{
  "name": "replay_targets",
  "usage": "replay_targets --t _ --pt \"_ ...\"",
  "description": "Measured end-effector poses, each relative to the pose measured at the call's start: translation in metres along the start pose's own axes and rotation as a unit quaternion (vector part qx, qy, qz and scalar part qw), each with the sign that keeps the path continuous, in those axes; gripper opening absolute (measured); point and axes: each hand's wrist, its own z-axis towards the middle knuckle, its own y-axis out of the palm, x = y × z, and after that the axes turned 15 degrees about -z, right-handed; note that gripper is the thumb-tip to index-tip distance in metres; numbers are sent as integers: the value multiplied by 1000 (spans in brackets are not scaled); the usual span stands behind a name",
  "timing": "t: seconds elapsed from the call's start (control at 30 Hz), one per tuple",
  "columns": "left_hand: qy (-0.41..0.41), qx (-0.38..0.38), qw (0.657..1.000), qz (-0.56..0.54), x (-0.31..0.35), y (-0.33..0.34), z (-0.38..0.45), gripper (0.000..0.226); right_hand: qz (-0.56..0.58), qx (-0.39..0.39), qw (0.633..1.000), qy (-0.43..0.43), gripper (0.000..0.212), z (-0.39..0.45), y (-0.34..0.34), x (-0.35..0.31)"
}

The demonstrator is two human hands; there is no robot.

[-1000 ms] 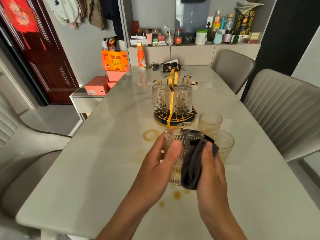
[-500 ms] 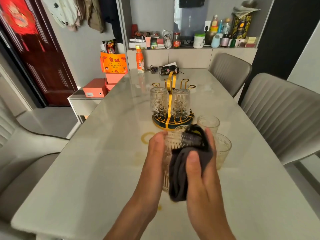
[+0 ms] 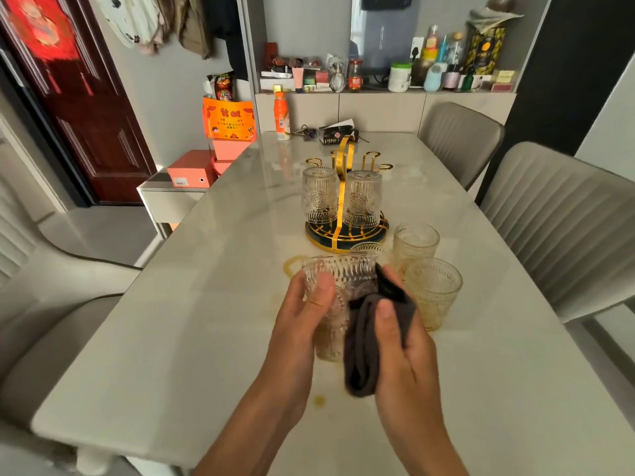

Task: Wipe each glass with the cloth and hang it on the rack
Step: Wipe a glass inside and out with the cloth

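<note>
My left hand [image 3: 302,317] grips a clear embossed glass [image 3: 340,280], held upright above the table. Against its right side my right hand [image 3: 402,341] presses a dark grey cloth [image 3: 364,341]. Behind them stands the gold and dark rack [image 3: 343,231] with two glasses [image 3: 319,194] [image 3: 362,197] hung upside down on it. Upright on the table to the right are two stained glasses [image 3: 415,242] [image 3: 434,290], and a third glass rim [image 3: 369,249] shows just behind the held one.
The pale marble table [image 3: 206,304] has yellowish rings and drops [image 3: 319,400] near my hands. Grey chairs [image 3: 556,221] line the right side, another chair [image 3: 51,304] the left. An orange bottle [image 3: 281,115] and small items sit at the far end.
The cloth has slid off the glass rim and down along its right side. My right hand shifted slightly right and lower; my left hand keeps holding the glass.
</note>
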Motion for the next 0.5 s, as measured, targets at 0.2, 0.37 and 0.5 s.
replay_targets --t 0.2,0.37,0.5 --pt "-20 -44 992 115 -7 -15 0 74 50 14 998 22 37 28 -20 -7" --pt "31 -69 967 245 -3 -28 9 79 30 -31 990 -131 47 44 -39 -13" --pt "118 -89 930 337 9 -25 15 79 -337 -134 906 -218 47 47 -45 4"
